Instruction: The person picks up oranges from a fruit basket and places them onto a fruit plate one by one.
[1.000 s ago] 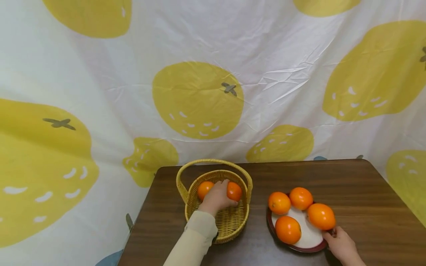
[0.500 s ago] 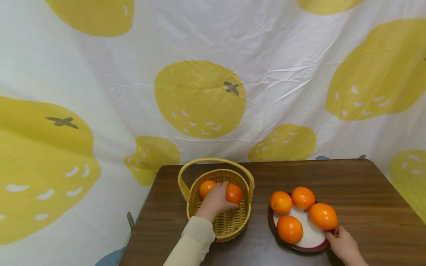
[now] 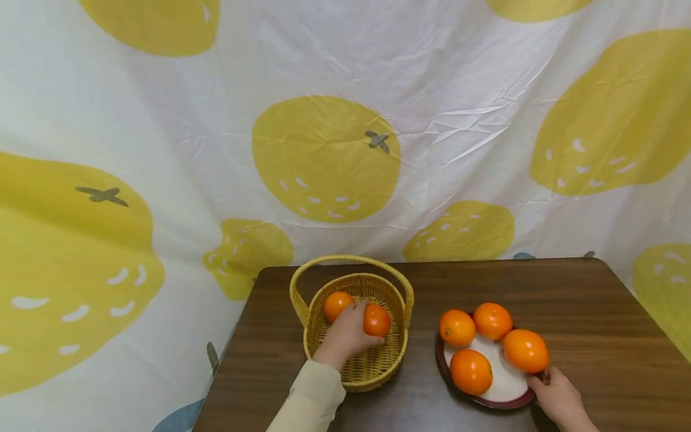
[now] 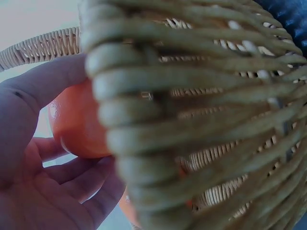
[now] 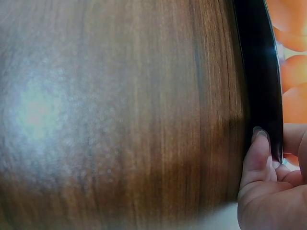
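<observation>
Inside the yellow wicker basket (image 3: 372, 363), my left hand (image 3: 345, 337) grips a glossy orange (image 3: 376, 320) between thumb and fingers. A second orange (image 3: 338, 305) lies at the basket's far left, just beyond the hand. From the left wrist view, the held orange (image 4: 79, 120) shows partly behind the woven basket wall (image 4: 158, 110), with fingers curled beneath it. My right hand (image 3: 558, 397) pinches the dark red rim of a white plate (image 3: 509, 387) at its near right. The right wrist view shows the thumb outside the plate's dark rim (image 5: 264, 72).
Several oranges sit around the plate, among them one orange (image 3: 471, 372) at the near left and another (image 3: 526, 351) beside my right hand. The basket's tall handle (image 3: 351, 258) arches over its far side. A lemon-print cloth (image 3: 459, 120) hangs behind the brown wooden table (image 3: 604, 324).
My left hand has drawn the gripped orange slightly toward the near side within the basket. The right hand keeps its hold on the plate. The head view has shifted a little.
</observation>
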`<state>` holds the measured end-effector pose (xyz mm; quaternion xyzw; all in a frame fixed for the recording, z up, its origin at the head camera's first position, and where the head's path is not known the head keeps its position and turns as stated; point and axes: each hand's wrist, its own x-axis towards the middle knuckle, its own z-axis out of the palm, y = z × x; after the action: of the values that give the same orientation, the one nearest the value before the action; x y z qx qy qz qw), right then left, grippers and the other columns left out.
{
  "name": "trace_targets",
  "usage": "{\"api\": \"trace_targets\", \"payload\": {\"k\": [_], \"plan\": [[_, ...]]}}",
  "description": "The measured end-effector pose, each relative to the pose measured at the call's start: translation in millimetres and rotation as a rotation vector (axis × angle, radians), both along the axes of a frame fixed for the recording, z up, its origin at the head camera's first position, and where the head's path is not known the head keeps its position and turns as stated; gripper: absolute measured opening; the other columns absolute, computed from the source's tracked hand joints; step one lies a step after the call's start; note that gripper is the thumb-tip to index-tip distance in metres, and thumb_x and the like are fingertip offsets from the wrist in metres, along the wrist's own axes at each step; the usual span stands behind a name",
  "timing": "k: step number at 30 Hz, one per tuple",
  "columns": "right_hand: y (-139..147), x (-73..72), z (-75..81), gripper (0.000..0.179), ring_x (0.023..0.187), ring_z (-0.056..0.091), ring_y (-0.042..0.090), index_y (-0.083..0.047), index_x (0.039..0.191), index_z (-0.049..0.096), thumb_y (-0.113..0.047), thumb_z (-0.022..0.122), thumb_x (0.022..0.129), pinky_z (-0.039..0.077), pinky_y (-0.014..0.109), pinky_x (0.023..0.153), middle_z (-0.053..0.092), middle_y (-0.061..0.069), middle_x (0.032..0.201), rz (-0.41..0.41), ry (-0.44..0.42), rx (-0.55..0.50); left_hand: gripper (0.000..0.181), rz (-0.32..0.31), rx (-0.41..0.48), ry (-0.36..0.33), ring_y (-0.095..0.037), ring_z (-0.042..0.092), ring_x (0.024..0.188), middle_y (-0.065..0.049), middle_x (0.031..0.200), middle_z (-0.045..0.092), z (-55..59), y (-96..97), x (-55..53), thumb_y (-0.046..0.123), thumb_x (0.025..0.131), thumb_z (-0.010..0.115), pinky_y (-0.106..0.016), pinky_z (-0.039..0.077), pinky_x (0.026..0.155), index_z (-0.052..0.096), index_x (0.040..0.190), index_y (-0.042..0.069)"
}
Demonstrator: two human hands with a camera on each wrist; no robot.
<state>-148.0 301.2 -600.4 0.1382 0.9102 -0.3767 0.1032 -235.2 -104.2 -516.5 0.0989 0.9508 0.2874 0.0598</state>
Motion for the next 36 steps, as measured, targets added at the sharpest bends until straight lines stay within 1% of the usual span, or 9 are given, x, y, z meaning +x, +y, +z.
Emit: {"api": "trace_targets", "payload": {"k": [5, 13, 20, 24, 28, 32, 36], "plan": [[0, 0.0, -0.2, 0.038, 0.085, 0.055, 0.034, 0.011, 0.102, 0.052, -0.027, 0.052, 0.099, 0.044, 0.042, 0.072, 0.058, 0.021, 0.09, -0.002, 0.0, -0.004, 0.093, 0.006, 0.007, 0.0, -0.039, 0.054, 0.132, -0.022, 0.153, 0.044, -1.3, 0.5, 3.0, 0.036, 0.077, 0.087, -0.058, 0.047, 0.104, 0.04, 0.154, 0.012], [0, -1.7, -0.8, 0.039, 0.085, 0.055, 0.034, 0.01, 0.102, 0.053, -0.028, 0.052, 0.098, 0.044, 0.041, 0.072, 0.059, 0.021, 0.09, -0.01, 0.001, -0.005, 0.092, 0.004, -0.011, 0.03, -0.038, 0.055, 0.132, -0.02, 0.152, 0.047, -2.5, 3.6, 8.2, 0.04, 0.077, 0.087, -0.057, 0.048, 0.103, 0.042, 0.153, 0.013], [-1, -0.3, -0.8, 0.036, 0.083, 0.054, 0.033, 0.009, 0.099, 0.052, -0.027, 0.052, 0.099, 0.042, 0.038, 0.069, 0.057, 0.02, 0.088, -0.02, 0.009, -0.002, 0.093, -0.012, 0.047, 0.039, -0.036, 0.053, 0.133, -0.02, 0.151, 0.048, 2.0, 7.1, 12.6, 0.043, 0.076, 0.086, -0.054, 0.047, 0.105, 0.043, 0.152, 0.012], [-2, -0.2, -1.4, 0.034, 0.082, 0.055, 0.031, 0.008, 0.097, 0.052, -0.025, 0.052, 0.098, 0.042, 0.036, 0.068, 0.058, 0.018, 0.085, -0.018, 0.029, 0.005, 0.09, -0.02, 0.051, 0.056, -0.036, 0.054, 0.132, -0.02, 0.149, 0.05, 4.0, 10.0, 15.2, 0.042, 0.076, 0.086, -0.054, 0.048, 0.105, 0.045, 0.15, 0.011], [-3, 0.4, -0.7, 0.034, 0.082, 0.055, 0.031, 0.008, 0.098, 0.052, -0.026, 0.053, 0.098, 0.042, 0.035, 0.067, 0.058, 0.017, 0.085, -0.02, 0.028, 0.002, 0.09, -0.028, 0.046, 0.07, -0.034, 0.054, 0.132, -0.018, 0.148, 0.051, 6.6, 12.3, 17.8, 0.042, 0.076, 0.086, -0.053, 0.048, 0.105, 0.045, 0.15, 0.011], [-3, 1.1, 0.6, 0.034, 0.082, 0.055, 0.032, 0.008, 0.099, 0.052, -0.026, 0.053, 0.099, 0.042, 0.036, 0.068, 0.058, 0.018, 0.086, -0.019, 0.018, -0.005, 0.09, -0.039, 0.061, 0.062, -0.034, 0.055, 0.131, -0.017, 0.148, 0.051, 10.4, 15.0, 20.3, 0.045, 0.076, 0.085, -0.053, 0.048, 0.104, 0.046, 0.15, 0.012], [-3, 1.2, 1.5, 0.035, 0.083, 0.055, 0.033, 0.009, 0.1, 0.052, -0.025, 0.053, 0.099, 0.043, 0.038, 0.069, 0.058, 0.02, 0.088, -0.018, 0.025, -0.008, 0.091, -0.057, 0.073, 0.052, -0.034, 0.056, 0.13, -0.015, 0.148, 0.051, 14.1, 19.1, 22.3, 0.049, 0.075, 0.085, -0.053, 0.05, 0.101, 0.046, 0.149, 0.012]]}}
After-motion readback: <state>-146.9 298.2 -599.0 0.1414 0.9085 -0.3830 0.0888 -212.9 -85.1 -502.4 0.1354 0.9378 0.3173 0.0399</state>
